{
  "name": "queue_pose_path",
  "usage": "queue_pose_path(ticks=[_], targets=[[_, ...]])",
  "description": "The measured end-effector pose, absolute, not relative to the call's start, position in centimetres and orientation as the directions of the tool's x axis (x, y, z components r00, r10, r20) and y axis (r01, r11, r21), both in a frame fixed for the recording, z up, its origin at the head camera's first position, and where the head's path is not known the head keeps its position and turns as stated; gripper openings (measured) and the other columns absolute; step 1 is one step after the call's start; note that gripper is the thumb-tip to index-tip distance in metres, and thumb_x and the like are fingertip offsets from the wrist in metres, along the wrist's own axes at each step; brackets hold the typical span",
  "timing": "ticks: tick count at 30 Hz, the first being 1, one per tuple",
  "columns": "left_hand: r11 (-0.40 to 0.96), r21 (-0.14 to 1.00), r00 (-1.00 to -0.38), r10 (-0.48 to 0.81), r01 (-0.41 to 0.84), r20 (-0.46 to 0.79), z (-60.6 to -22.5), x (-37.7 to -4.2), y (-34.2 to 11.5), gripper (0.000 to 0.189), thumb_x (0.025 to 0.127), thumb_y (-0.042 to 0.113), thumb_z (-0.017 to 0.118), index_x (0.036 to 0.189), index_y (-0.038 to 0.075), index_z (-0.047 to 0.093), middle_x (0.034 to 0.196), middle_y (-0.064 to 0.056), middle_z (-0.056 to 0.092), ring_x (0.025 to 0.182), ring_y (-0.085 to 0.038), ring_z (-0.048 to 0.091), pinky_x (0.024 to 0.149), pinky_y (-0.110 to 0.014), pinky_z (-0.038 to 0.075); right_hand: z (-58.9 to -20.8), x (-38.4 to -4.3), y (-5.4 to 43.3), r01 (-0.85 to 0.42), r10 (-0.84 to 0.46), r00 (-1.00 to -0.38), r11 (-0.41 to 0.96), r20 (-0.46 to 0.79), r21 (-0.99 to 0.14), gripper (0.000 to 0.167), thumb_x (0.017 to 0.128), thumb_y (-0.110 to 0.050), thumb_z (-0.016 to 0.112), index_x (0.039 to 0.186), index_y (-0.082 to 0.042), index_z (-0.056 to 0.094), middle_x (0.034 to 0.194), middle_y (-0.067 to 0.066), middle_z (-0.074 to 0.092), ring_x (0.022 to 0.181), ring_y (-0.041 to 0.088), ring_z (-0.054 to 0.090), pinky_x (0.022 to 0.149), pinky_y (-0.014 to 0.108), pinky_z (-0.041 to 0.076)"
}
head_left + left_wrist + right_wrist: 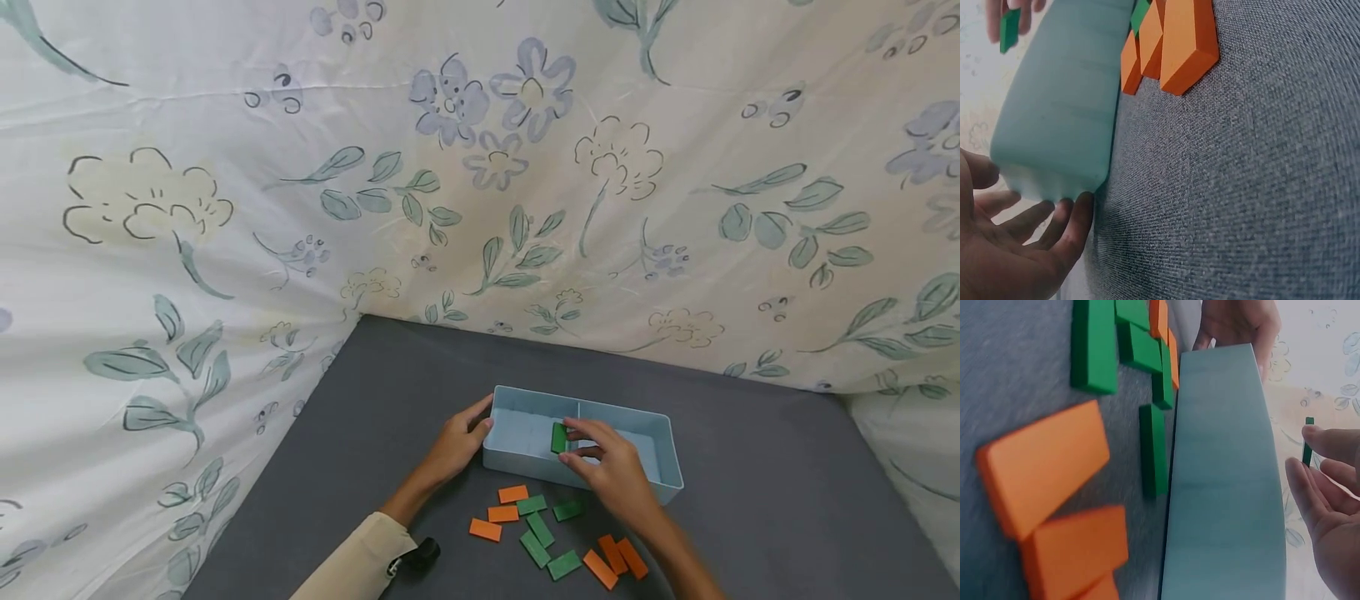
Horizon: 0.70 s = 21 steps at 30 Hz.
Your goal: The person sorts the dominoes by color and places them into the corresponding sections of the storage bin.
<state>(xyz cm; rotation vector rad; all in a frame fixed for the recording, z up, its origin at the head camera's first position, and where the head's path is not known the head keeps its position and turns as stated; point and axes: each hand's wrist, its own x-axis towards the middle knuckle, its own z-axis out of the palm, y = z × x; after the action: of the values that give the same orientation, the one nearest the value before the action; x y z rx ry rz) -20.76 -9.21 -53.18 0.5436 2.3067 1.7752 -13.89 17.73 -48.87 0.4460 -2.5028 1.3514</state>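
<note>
Fingers, right hand (617,472): pinching one green block (558,437) above the divided box (517,429). Fingers, left hand (455,444): spread, touching box end. Below the right fingers: loose blocks (539,528) on the surface (750,483). Step, apparently: placing; next move likely calls for lowering, then release.

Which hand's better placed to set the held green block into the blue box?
Right, I'd say: the right hand pinches the green block above the blue box; the left hand holds no block and touches the box's left end.
</note>
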Motion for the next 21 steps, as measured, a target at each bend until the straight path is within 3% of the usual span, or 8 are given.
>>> queue_pose_path(ticks=[7,21], targets=[[0.232,0.96,-0.921,0.385,0.16,0.06,-53.1,-20.7,-9.2,0.055,0.115,0.021,0.049,0.168,0.014,0.034,0.17,-0.011,0.036,0.156,-0.034,0.036,0.123,-0.059,0.036,-48.7,-14.8,16.1,-0.309,-0.113,-0.949,0.508,0.293,-0.804,0.054,0.088,0.0,0.084,0.14,-0.006,0.068,0.123,0.014,0.07,0.11,0.04,0.072,0.087,0.034,0.064],[0.257,0.951,-0.928,0.367,0.173,0.069,-53.6,-21.0,-8.9,0.054,0.115,0.021,0.05,0.167,0.013,0.036,0.17,-0.01,0.037,0.157,-0.033,0.034,0.125,-0.059,0.032,-49.3,-17.5,14.5,-0.237,-0.114,-0.971,0.5,0.208,-0.833,0.052,0.09,0.0,0.083,0.14,-0.004,0.068,0.127,0.019,0.07,0.105,0.038,0.075,0.08,0.038,0.065]])
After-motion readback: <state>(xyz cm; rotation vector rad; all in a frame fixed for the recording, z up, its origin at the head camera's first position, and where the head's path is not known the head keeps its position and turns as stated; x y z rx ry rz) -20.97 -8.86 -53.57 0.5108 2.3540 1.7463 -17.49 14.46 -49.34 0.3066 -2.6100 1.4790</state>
